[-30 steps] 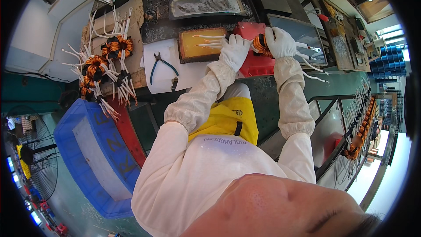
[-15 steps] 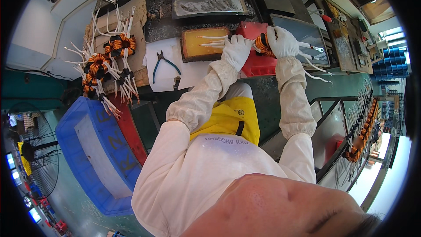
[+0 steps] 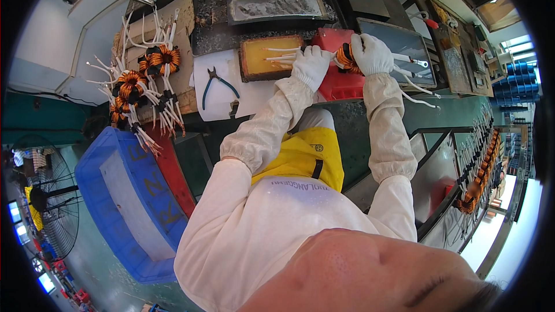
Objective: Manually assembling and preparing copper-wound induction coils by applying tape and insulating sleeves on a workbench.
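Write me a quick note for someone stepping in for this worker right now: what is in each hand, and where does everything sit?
Both gloved hands hold one copper coil over the red block: right hand grips it, left hand steadies its white leads, which reach over the yellow tray.
Pile of coils with white leads lies far left; blue-handled pliers lie untouched on white paper. Blue crate stands lower left.
Which coils are finished cannot be told.

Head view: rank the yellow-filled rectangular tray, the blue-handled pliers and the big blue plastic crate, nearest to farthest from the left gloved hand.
From the left gloved hand:
1. Yellow-filled rectangular tray, directly at its fingertips, to its left.
2. Blue-handled pliers, farther left on the white sheet.
3. Big blue plastic crate, far lower left, off the bench.
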### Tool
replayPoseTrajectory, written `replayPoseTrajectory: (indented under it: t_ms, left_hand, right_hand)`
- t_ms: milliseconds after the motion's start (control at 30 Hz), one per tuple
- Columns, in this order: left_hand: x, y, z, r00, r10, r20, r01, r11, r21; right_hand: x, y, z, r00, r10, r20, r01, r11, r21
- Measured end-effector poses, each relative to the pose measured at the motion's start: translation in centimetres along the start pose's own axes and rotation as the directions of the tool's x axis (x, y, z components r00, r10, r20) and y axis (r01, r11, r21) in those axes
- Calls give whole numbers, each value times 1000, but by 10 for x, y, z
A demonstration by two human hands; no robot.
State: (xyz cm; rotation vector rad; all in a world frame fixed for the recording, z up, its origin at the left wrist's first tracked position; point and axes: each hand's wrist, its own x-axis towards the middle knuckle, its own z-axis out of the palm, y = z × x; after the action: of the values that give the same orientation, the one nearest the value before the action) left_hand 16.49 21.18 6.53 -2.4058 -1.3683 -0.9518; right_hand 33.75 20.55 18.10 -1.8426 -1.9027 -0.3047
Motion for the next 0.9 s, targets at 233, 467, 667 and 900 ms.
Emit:
replayPoseTrajectory:
  t_ms: [233, 467, 667, 900]
  left_hand:
    - [-2, -2, -3, 997, -14, 73, 11, 999, 42]
    - [-1, 0, -5, 997, -25, 75, 22, 999, 40]
    - [2, 4, -9, 997, -14, 72, 8, 996, 84]
    - [13, 14, -12, 999, 38, 18, -40, 988, 148]
  right_hand:
    - [1, -4, -1, 1000, -11, -2, 11, 1000, -10]
    - [1, -5, -1, 1000, -18, -17, 18, 1000, -14]
    - [-2, 2, 0, 999, 4, -34, -4, 1000, 11]
    - [-15, 18, -3, 990, 141, -27, -135, 977, 167]
